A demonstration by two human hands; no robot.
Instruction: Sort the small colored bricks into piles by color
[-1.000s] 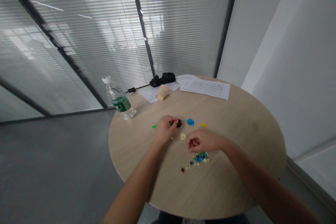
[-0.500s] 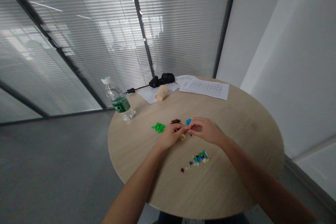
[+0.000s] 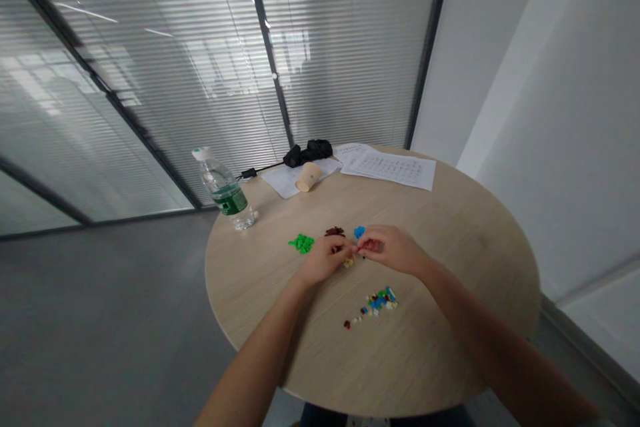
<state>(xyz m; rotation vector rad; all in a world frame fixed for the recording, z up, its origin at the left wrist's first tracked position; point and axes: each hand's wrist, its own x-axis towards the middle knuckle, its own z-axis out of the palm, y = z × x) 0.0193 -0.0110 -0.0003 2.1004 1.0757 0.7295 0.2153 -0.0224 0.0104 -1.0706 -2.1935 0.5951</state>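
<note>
My left hand [image 3: 324, 260] and my right hand [image 3: 393, 249] meet fingertip to fingertip over the round wooden table [image 3: 450, 320], both pinched on a tiny reddish brick I can barely make out. Small sorted heaps lie around them: green bricks [image 3: 301, 243] to the left, dark brown bricks [image 3: 335, 231] just behind, blue bricks [image 3: 359, 231] beside those, and a cream heap [image 3: 348, 263] under my fingers. A mixed pile of small coloured bricks [image 3: 381, 300] lies nearer to me.
A water bottle [image 3: 225, 191] stands at the table's left edge. At the back lie a tipped paper cup [image 3: 309, 177], a black bundle with a cable [image 3: 307, 151] and printed sheets [image 3: 389, 166]. Glass walls with blinds rise behind; a white wall stands right.
My left hand left the brown heap and moved right; my right hand rose from near the mixed pile. The two came together in a pinch and have held there.
</note>
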